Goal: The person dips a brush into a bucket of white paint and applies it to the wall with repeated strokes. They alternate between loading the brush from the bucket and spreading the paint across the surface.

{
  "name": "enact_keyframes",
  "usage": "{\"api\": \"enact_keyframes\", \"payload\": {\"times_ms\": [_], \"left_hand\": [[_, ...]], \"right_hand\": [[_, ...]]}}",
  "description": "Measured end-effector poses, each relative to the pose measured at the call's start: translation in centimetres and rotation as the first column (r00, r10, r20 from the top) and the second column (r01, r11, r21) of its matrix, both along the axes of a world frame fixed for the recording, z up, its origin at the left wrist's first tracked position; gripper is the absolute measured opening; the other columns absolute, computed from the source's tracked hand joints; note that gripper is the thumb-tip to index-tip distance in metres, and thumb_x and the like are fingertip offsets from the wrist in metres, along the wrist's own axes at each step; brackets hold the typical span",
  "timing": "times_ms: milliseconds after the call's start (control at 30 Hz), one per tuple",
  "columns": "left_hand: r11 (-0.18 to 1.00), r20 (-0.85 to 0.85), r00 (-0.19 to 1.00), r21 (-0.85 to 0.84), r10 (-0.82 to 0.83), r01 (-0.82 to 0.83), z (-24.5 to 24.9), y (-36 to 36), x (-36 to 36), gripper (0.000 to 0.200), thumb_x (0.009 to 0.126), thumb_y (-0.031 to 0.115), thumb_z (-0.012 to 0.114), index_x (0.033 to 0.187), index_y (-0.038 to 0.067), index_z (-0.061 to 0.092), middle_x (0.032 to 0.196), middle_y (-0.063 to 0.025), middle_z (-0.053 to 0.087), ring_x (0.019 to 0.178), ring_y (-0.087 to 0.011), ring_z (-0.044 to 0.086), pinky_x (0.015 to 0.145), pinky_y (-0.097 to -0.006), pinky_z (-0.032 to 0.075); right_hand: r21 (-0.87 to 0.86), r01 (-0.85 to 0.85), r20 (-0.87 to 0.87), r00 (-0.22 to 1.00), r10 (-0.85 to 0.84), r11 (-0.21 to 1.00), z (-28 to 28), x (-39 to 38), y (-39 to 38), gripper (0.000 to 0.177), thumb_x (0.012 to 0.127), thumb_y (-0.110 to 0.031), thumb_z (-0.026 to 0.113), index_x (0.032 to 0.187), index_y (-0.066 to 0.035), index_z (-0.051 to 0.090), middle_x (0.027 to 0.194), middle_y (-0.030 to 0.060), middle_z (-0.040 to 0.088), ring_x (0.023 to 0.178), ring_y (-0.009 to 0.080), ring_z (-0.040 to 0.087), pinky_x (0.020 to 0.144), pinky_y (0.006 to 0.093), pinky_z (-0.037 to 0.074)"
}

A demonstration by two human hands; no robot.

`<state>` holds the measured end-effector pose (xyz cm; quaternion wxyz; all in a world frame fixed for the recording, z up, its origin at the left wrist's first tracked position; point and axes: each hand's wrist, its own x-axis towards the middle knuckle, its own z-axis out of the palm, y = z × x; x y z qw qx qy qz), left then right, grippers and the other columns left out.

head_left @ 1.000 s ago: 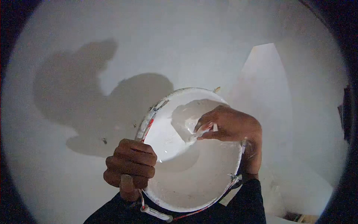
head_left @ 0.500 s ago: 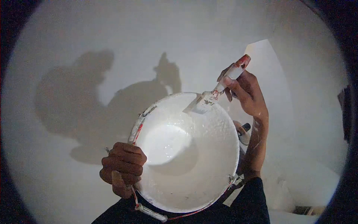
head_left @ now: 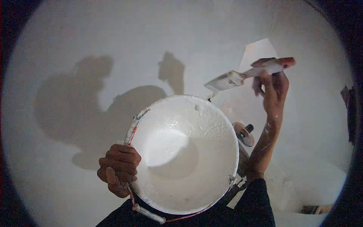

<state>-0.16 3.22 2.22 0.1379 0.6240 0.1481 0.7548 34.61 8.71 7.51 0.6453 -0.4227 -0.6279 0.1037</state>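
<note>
A round white bucket (head_left: 189,181) with white paint or paste inside tilts open toward the camera. My left hand (head_left: 119,168) is closed round the bucket's wire handle at its left rim. The handle's plastic grip (head_left: 149,213) hangs below. In my right hand (head_left: 273,83) is a brush (head_left: 228,80) with a white-smeared handle that is red at the end. Its flat white bristle end points left, just above the bucket's upper right rim.
A pale wall (head_left: 181,34) fills the background, with shadows of the person and bucket on the left. A round object with a dark knob (head_left: 244,133) lies right of the bucket. Something dark (head_left: 349,113) is at the far right edge.
My right hand has moved right and slightly up, lifting the brush off the bucket's rim and turning it flatter. The bucket and my left hand have shifted slightly left.
</note>
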Motion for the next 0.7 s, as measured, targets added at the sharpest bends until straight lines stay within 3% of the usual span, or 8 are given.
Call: {"api": "enact_keyframes", "payload": {"times_ms": [67, 200, 300, 367, 467, 600, 667, 700], "left_hand": [[0.999, 0.239, 0.971, -0.042, 0.004, 0.006, -0.8, -0.2, 0.4, 0.042, 0.085, 0.016, 0.038, 0.044, 0.011, 0.04, 0.038, -0.0006, 0.04, 0.037, -0.01, 0.037, 0.044, -0.0286, 0.033], [0.98, 0.146, 0.969, 0.034, -0.2, 0.197, -0.1, 0.7, 0.0, 0.042, 0.086, 0.015, 0.037, 0.044, 0.009, 0.041, 0.037, -0.0021, 0.041, 0.031, -0.0105, 0.032, 0.036, -0.0288, 0.03], [0.942, 0.055, 0.942, 0.074, -0.332, 0.327, 0.4, 1.1, -0.4, 0.043, 0.086, 0.014, 0.037, 0.044, 0.007, 0.042, 0.037, -0.0033, 0.042, 0.026, -0.011, 0.029, 0.03, -0.0289, 0.028], [0.935, 0.027, 0.937, 0.071, -0.35, 0.347, 0.6, 1.4, -0.4, 0.044, 0.087, 0.014, 0.036, 0.044, 0.007, 0.042, 0.036, -0.0035, 0.042, 0.025, -0.011, 0.028, 0.029, -0.0289, 0.027], [0.931, -0.004, 0.933, 0.06, -0.36, 0.359, 0.8, 1.5, -0.5, 0.044, 0.087, 0.015, 0.036, 0.044, 0.007, 0.042, 0.036, -0.0039, 0.041, 0.024, -0.0112, 0.026, 0.027, -0.0288, 0.025], [0.925, -0.032, 0.926, 0.044, -0.377, 0.378, 0.6, 1.4, -1.1, 0.045, 0.088, 0.015, 0.036, 0.044, 0.007, 0.042, 0.035, -0.0043, 0.041, 0.023, -0.0113, 0.025, 0.025, -0.0287, 0.024], [0.901, 0.007, 0.905, -0.095, -0.425, 0.423, -0.4, 0.8, -1.9, 0.028, 0.088, 0.021, 0.044, 0.06, 0.017, 0.042, 0.047, 0.0003, 0.042, 0.042, -0.018, 0.04, 0.053, -0.03, 0.042], [0.902, 0.009, 0.906, -0.097, -0.422, 0.421, -1.0, 0.6, -1.9, 0.028, 0.088, 0.021, 0.044, 0.06, 0.017, 0.042, 0.047, 0.0003, 0.042, 0.042, -0.018, 0.04, 0.053, -0.03, 0.042]], "right_hand": [[0.031, -0.199, -0.153, 0.967, 0.201, 0.98, 0.5, 0.4, -0.7, 0.025, 0.091, -0.022, 0.062, 0.097, 0.001, 0.058, 0.073, 0.0062, 0.06, 0.048, 0.0109, 0.052, 0.037, 0.0228, 0.037], [0.116, -0.568, -0.202, 0.79, 0.579, 0.815, 0.1, 1.0, -1.3, 0.024, 0.086, -0.022, 0.067, 0.092, -0.002, 0.055, 0.075, 0.0064, 0.059, 0.052, 0.0119, 0.055, 0.038, 0.0221, 0.04], [-0.142, -0.417, -0.206, 0.9, 0.385, 0.898, -2.1, 2.8, -0.4, 0.017, 0.086, -0.016, 0.064, 0.09, -0.003, 0.055, 0.075, 0.0065, 0.06, 0.055, 0.0113, 0.056, 0.04, 0.0215, 0.041], [-0.169, -0.487, -0.131, 0.873, 0.47, 0.857, -0.8, 1.3, -0.9, 0.016, 0.086, -0.015, 0.067, 0.09, -0.003, 0.058, 0.076, 0.0058, 0.062, 0.058, 0.0097, 0.056, 0.045, 0.022, 0.042], [-0.509, -0.266, 0.067, 0.936, 0.345, 0.819, -0.8, 0.7, -0.6, 0.022, 0.081, -0.019, 0.074, 0.09, -0.002, 0.064, 0.078, 0.0033, 0.065, 0.066, 0.0089, 0.058, 0.059, 0.025, 0.046], [-0.45, -0.12, 0.141, 0.969, 0.203, 0.885, -3.0, 1.7, 0.8, 0.022, 0.081, -0.02, 0.074, 0.09, -0.002, 0.065, 0.079, 0.0035, 0.066, 0.067, 0.0097, 0.059, 0.06, 0.0257, 0.047], [-0.423, -0.189, 0.081, 0.966, 0.244, 0.886, -2.2, 1.5, 0.5, 0.023, 0.082, -0.02, 0.074, 0.092, -0.001, 0.066, 0.08, 0.005, 0.067, 0.066, 0.01, 0.059, 0.059, 0.0261, 0.047], [-0.425, -0.191, 0.082, 0.966, 0.247, 0.885, -2.0, 1.5, 0.4, 0.023, 0.082, -0.02, 0.074, 0.092, -0.001, 0.066, 0.08, 0.005, 0.067, 0.066, 0.01, 0.059, 0.059, 0.0261, 0.047]]}}
